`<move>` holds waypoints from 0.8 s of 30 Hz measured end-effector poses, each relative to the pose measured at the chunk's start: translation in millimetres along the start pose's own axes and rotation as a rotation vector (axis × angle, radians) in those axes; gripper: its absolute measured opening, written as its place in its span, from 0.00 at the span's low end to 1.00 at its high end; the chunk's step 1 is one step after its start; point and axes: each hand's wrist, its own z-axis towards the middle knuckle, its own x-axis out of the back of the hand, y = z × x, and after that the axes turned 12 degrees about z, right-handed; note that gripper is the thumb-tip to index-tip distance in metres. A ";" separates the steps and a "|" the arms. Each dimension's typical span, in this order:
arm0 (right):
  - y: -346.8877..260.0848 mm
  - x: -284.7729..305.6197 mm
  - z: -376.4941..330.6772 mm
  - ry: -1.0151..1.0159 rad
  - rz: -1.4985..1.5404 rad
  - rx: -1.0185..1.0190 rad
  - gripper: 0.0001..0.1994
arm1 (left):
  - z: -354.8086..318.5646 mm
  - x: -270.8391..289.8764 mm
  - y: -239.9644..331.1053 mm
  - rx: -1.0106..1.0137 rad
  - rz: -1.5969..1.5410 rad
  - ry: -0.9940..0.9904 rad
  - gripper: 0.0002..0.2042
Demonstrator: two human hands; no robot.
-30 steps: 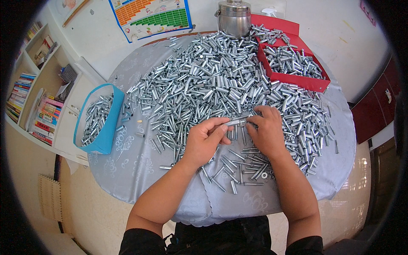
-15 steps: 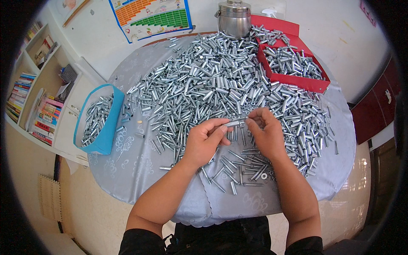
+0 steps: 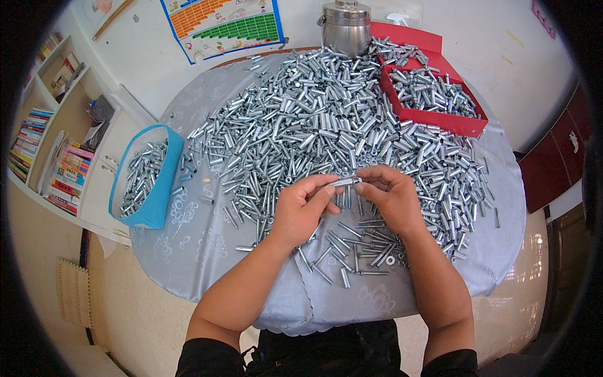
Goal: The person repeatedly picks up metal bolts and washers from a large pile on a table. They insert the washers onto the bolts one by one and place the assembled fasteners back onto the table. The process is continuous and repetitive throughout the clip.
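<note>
Over the near side of the metal heap, my left hand [image 3: 304,204] pinches a shiny expansion bolt [image 3: 342,183] that lies roughly level, pointing right. My right hand [image 3: 391,196] closes thumb and fingertips on its right end; any small part between those fingertips is too small to make out. Behind and around both hands spreads a big pile of metal sleeves and bolts [image 3: 301,119]. Just below my hands, loose bolts [image 3: 370,242] lie scattered on the cloth, with a washer [image 3: 391,260] among them.
A grey patterned tablecloth [image 3: 213,270] covers the round table. At left stands a blue box [image 3: 169,182] of metal parts; at far right, a red box [image 3: 440,119] holds more. Behind the pile is a steel canister [image 3: 347,31]. A bookshelf [image 3: 56,125] lines the left wall.
My right hand has shifted slightly left along the bolt, and its fingertips sit closer to my left hand. Less of the bolt's thin right end shows. My left hand stays put.
</note>
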 end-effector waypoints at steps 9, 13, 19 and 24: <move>-6.0 0.1 -2.6 -0.025 -0.060 -0.030 0.11 | 0.3 0.2 -0.9 -0.014 0.013 -0.002 0.12; -5.5 2.0 -1.5 -0.050 -0.076 -0.040 0.12 | -0.5 -0.1 1.2 -0.021 0.016 -0.001 0.12; -5.4 3.9 -0.3 -0.089 -0.185 0.028 0.11 | -0.9 0.3 3.0 -0.027 0.046 -0.018 0.12; -5.4 1.6 -3.7 -0.042 -0.237 -0.018 0.18 | -2.7 1.1 6.4 -0.017 0.040 -0.050 0.12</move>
